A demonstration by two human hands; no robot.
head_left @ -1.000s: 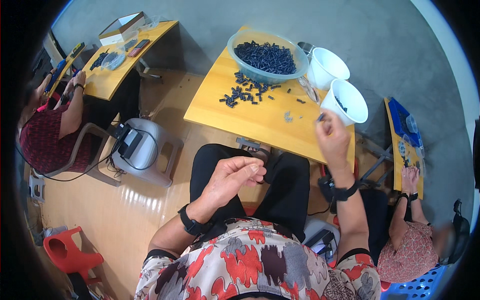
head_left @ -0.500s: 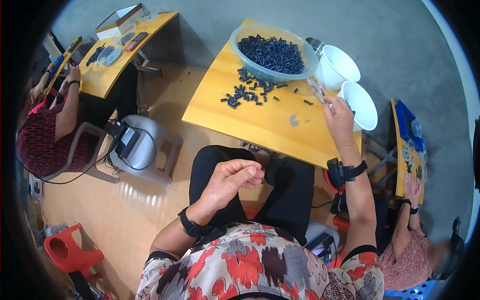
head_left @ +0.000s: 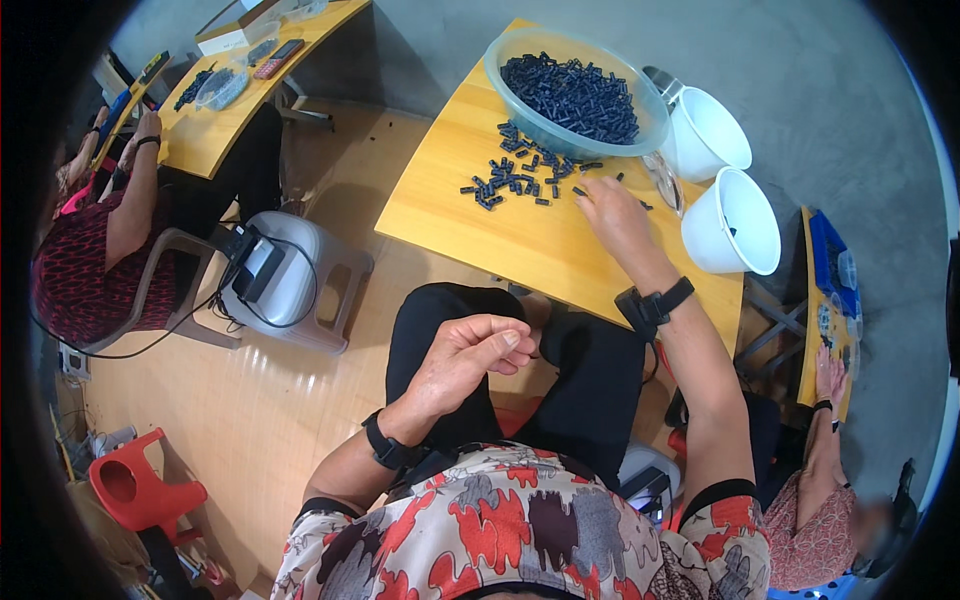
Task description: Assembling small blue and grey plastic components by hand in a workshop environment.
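The right hand (head_left: 612, 212), which had been up by the white buckets (head_left: 733, 222) at two o'clock, had dropped, fingers spread, onto the loose dark pieces (head_left: 520, 178) at twelve o'clock for another pick, while the left hand (head_left: 470, 355) stayed loosely curled above the lap, its contents impossible to tell.

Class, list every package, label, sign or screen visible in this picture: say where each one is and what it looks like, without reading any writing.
Cardboard box: far left table, top edge of the picture; flat, oblong, white sides, brown top.
Clear plastic bag: same table, nearer the seated person; soft, see-through, holding dark bits.
Slim red device: beside the box; whether it has a screen cannot be told.
No signs visible.
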